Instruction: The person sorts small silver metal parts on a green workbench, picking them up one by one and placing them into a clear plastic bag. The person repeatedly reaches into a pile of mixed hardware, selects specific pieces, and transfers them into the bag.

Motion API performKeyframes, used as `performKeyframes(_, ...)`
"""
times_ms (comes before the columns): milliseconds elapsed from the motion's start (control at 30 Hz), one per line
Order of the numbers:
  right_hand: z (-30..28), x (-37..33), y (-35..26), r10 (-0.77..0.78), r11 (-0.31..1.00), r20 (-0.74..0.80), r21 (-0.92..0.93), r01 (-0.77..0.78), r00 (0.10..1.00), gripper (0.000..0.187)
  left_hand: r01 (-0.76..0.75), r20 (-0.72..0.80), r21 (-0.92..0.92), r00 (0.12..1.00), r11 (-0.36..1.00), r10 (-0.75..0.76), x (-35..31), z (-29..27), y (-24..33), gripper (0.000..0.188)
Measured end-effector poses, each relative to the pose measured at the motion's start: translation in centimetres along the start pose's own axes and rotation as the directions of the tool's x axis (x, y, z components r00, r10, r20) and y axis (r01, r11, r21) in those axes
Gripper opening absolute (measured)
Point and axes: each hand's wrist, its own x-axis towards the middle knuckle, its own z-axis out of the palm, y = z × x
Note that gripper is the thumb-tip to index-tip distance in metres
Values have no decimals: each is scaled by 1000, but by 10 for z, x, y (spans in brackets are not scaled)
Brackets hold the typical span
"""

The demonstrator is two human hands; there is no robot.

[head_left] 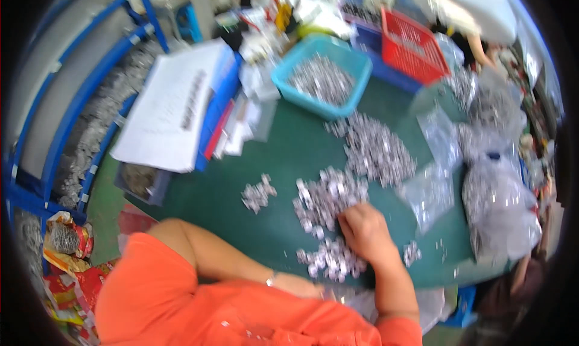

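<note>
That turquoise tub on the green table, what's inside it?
The turquoise tub holds a heap of small silvery pieces. Whatever lies beneath the heap's top layer is covered and cannot be seen.

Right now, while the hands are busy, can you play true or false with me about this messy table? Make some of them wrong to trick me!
1. The right hand is at the edge of a pile of small silvery pieces. True.

2. The turquoise tub has nothing in it. False: the turquoise tub holds lots of shiny bits.

3. The red basket is to the right of the tub. True.

4. The tabletop is bright yellow. False: the tabletop is green.

5. The person wears a blue shirt. False: the shirt is orange.
</note>
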Motion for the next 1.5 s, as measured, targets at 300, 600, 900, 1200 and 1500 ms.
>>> performKeyframes(300,-20,-8,8,317,928,94,172,-329,944,9,-407,-99,597,818,692,566,-8,7,-4,20)
performKeyframes(600,-15,-4,-2,252,930,150,237,-282,956,12,-280,-60,243,951,929,303,-18,-8,9,23)
performKeyframes(900,-35,-8,13,336,927,3,178,-331,942,15,-249,-63,81,965,965,255,-17,-3,5,19)
performKeyframes(1200,-14,-3,2,85,992,87,82,-92,993,12,-284,-91,169,949,944,302,-17,-2,5,18)
performKeyframes(1500,-3,2,-11,12,971,117,234,-39,993,13,-270,-34,265,957,926,288,-17,-12,15,19)
